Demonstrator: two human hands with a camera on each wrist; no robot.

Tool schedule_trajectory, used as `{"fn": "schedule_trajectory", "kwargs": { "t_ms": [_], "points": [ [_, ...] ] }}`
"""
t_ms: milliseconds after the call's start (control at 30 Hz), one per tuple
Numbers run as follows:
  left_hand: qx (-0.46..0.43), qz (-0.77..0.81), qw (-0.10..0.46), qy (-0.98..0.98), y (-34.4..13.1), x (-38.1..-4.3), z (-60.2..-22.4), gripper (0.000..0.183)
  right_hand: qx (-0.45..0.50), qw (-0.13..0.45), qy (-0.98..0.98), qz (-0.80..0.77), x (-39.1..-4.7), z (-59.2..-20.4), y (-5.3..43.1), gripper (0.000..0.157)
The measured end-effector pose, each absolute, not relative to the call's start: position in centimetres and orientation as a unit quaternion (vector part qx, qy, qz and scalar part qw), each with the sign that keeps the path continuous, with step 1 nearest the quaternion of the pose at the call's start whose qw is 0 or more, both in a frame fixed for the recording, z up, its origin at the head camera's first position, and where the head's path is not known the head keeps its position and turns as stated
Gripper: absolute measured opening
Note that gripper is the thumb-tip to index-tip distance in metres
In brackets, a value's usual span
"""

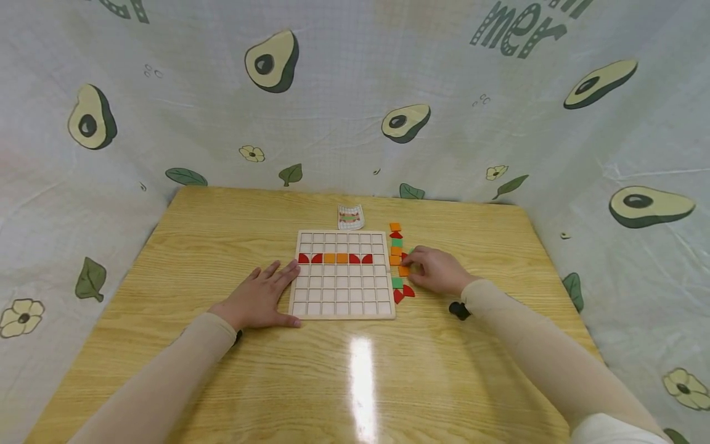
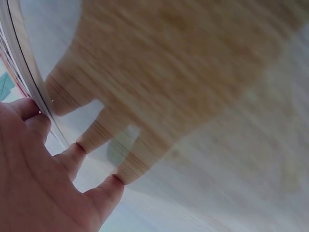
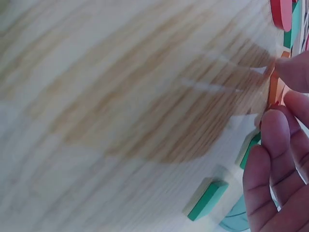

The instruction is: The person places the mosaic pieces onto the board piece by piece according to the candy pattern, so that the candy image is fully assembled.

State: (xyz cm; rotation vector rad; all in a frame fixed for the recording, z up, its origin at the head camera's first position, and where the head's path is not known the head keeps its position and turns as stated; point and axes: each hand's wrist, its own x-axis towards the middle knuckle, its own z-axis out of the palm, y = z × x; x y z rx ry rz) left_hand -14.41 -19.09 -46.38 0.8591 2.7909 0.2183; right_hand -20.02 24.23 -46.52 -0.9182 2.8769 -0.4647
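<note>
A wooden grid board (image 1: 344, 299) lies on the table, with one row of red quarter-round tiles (image 1: 355, 259) and two orange square tiles (image 1: 336, 258). My left hand (image 1: 263, 299) rests spread at the board's left edge, fingertips and thumb touching its side; the left wrist view shows these fingers from behind. Right of the board, my right hand (image 1: 438, 271) pinches an orange square tile (image 1: 403, 271) between thumb and forefinger. In the right wrist view that orange tile (image 3: 274, 89) shows edge-on between the fingertips. A green tile (image 3: 207, 200) lies near the other fingers.
Loose orange, red and green tiles (image 1: 397, 243) line the board's right side, with a green square (image 1: 397, 282) and red pieces (image 1: 408, 290) nearer me. Behind the board lies a small pattern card (image 1: 350, 217). An avocado-print cloth (image 1: 333, 154) hangs behind the table.
</note>
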Motion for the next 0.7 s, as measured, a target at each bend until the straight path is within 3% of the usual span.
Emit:
{"fn": "schedule_trajectory", "kwargs": {
  "t_ms": [700],
  "points": [
    [0.292, 0.103, 0.113, 0.944, -19.92, -14.73, -46.38, 0.116, -0.291, 0.021, 0.946, -0.143, -19.7, -46.69, 24.11, 0.023]
  ]
}}
